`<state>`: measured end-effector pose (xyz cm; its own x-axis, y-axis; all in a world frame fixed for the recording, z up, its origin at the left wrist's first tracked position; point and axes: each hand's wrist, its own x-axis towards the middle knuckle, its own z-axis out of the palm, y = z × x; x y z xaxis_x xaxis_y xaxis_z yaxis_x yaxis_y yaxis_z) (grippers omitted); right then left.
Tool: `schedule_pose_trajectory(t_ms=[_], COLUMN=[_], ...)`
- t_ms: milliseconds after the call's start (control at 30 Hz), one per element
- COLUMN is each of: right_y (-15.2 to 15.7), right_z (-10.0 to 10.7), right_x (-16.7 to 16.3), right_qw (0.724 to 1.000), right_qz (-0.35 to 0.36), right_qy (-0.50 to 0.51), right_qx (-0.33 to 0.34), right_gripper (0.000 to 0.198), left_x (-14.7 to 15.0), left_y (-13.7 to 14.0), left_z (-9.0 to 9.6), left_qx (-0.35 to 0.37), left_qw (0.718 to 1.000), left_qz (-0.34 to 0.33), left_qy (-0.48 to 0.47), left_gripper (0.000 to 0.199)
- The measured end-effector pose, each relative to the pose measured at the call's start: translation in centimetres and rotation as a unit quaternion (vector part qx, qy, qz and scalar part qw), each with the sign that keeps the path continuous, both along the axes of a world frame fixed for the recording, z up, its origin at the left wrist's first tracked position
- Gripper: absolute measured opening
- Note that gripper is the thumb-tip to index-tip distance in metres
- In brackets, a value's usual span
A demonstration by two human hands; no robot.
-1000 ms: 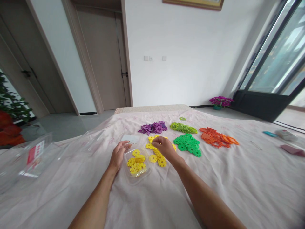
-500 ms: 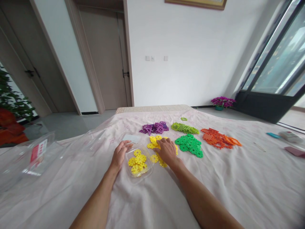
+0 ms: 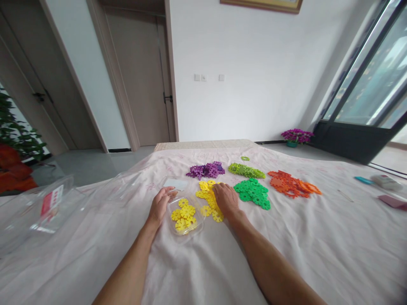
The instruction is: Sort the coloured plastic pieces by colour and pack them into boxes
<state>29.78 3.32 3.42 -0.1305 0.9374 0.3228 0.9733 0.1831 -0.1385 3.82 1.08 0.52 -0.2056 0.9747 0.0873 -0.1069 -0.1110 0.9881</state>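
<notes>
Lowered onto the yellow pile (image 3: 217,216) with the right hand (image 3: 227,200), back upward, digits curled under and mostly hidden. Cannot tell whether clenched around a disc or merely touching. At the far left corner of a clear container (image 3: 199,223), in contact with the left hand (image 3: 158,206), digits loosely bent and slightly apart. Cannot tell whether pinching the rim or only resting there.

Inside that container, overlapping: several yellow discs (image 3: 185,212), notched around the edge. Just to the right of it, partly covered by the right hand: the yellow pile. Just beyond the container: a clear plastic piece with a whitish rectangle (image 3: 175,184).

Farther out, right of the yellow pile: a green pile (image 3: 252,195). Behind: a purple pile (image 3: 206,170), then a lime pile (image 3: 245,170), with one lime piece (image 3: 245,158) apart, farther back. To the right: an orange-red pile (image 3: 286,185). Well apart at the left: clear packaging (image 3: 57,212) with a red label (image 3: 51,201). Beneath everything: a pale, wrinkled cloth (image 3: 318,245).
</notes>
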Motion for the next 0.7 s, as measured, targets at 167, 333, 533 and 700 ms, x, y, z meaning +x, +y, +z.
schedule_pose_trajectory(t_ms=[167,333,533,700], right_y=[-0.7,-2.2,-2.3,-1.6], right_z=[0.8,2.4,3.2,3.4], right_x=[-0.7,-3.1,-2.5,-0.4], right_qw=[0.98,0.929,0.941,0.977], right_qz=[0.01,0.122,0.145,0.132], right_qy=[0.197,0.347,0.304,0.136], right_qx=[0.023,-0.02,-0.017,-0.098], right_gripper=[0.032,0.031,0.026,0.017], left_x=[0.0,-0.4,-0.5,-0.5], left_y=[0.1,0.4,0.6,0.5], left_z=[-0.2,-0.8,-1.2,-1.1], left_qx=[0.003,0.011,0.008,0.007], left_qw=[1.0,1.0,1.0,1.0], left_qz=[-0.003,-0.01,-0.016,-0.016], left_qy=[-0.003,0.0,0.002,-0.003], left_gripper=[0.041,0.042,0.041,0.041])
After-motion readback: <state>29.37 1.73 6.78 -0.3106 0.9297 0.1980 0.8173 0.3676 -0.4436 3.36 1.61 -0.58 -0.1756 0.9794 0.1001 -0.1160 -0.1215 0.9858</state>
